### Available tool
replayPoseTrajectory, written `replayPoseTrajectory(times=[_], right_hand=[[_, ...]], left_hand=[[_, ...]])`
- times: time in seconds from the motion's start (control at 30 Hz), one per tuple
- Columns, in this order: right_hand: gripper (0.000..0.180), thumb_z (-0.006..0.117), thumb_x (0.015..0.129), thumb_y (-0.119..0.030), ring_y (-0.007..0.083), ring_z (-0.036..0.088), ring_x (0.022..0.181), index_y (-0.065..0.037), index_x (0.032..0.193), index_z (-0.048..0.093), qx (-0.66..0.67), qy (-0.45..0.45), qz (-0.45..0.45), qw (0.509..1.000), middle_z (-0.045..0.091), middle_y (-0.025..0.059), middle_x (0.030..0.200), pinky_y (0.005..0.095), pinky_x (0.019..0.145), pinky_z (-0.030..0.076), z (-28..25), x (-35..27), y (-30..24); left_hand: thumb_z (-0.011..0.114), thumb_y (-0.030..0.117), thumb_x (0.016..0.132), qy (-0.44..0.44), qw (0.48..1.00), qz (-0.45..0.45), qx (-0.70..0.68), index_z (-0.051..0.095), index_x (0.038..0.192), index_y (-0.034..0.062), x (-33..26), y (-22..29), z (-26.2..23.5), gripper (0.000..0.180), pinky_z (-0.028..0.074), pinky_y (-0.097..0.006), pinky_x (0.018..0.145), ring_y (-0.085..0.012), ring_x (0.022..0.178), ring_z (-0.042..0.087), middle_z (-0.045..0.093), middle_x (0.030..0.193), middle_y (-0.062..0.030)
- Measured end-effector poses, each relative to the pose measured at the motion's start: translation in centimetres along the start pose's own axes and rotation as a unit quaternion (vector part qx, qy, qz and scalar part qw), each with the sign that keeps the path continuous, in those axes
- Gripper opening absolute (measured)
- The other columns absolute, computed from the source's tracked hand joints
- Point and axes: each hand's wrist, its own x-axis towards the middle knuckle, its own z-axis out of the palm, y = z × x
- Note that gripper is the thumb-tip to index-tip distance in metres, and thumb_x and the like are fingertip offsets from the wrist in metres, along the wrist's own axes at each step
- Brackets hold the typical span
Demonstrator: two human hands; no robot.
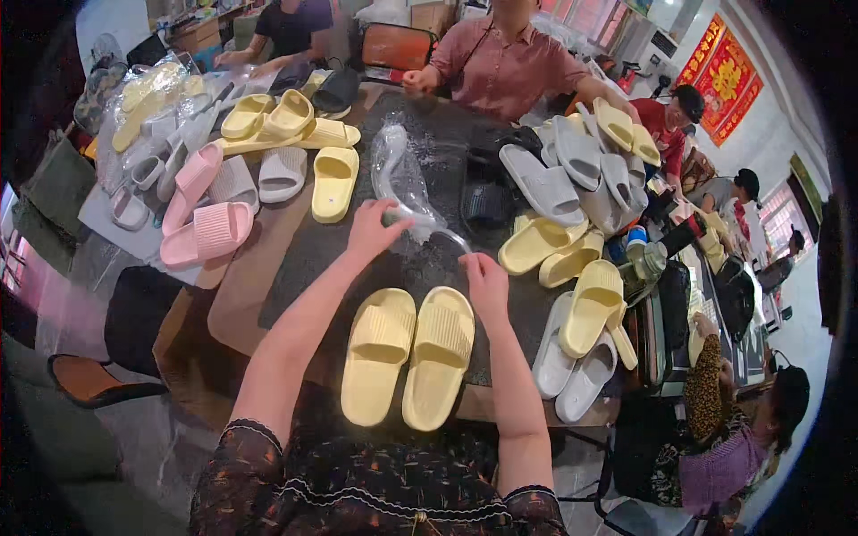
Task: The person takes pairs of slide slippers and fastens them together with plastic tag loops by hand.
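The dark-topped table point(304, 259) carried a yellow slipper pair point(409, 354), a clear plastic bag point(404, 183), pink slippers point(201, 214), grey slippers point(559, 179) and white slippers point(572, 366).

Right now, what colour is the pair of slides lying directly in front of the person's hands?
Pale yellow pair of slides, plain, with ribbed straps; seen best in the head view.

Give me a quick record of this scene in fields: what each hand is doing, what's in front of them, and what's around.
left hand: grips one end of a clear plastic bag
right hand: pinches the bag's other edge
in front: pair of yellow slides, side by side, soles down
left side: pink slides, yellow and grey ones
right side: pile of grey slides and yellow slides
surface: dark table
others: people seated around the table
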Motion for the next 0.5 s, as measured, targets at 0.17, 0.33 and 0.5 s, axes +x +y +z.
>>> replayPoseTrajectory(times=[0.17,0.33,0.5], right_hand=[[0.023,0.054,0.092,-0.025,0.0271,0.065,0.069,-0.007,0.094,0.068,-0.043,-0.018,-0.044,0.998,0.067,0.0141,0.079,0.0354,0.063,0.049,0.4,-0.9,0.5],[0.026,0.054,0.09,-0.029,0.0367,0.064,0.077,-0.007,0.092,0.068,-0.151,-0.083,-0.069,0.983,0.066,0.0165,0.083,0.0455,0.068,0.05,1.3,-0.8,0.8],[0.027,0.052,0.089,-0.028,0.0405,0.063,0.076,-0.006,0.086,0.067,-0.163,-0.055,-0.088,0.981,0.065,0.0205,0.078,0.0498,0.07,0.05,3.6,0.8,1.3]], left_hand=[[0.07,0.023,0.076,-0.091,0.995,-0.033,-0.032,0.063,0.103,0.0042,-1.2,1.3,0.4,0.033,0.05,-0.039,0.073,-0.0311,0.08,0.062,0.061,0.094,-0.0157],[0.062,0.012,0.081,-0.025,0.998,-0.01,-0.057,0.065,0.088,0.0021,-0.7,2.0,0.9,0.013,0.05,-0.038,0.07,-0.0304,0.077,0.063,0.064,0.084,-0.0133],[0.064,0.011,0.083,-0.036,0.993,0.028,-0.106,0.066,0.095,0.0009,-0.4,4.1,1.9,0.016,0.051,-0.03,0.067,-0.0221,0.075,0.065,0.066,0.085,-0.0125]])
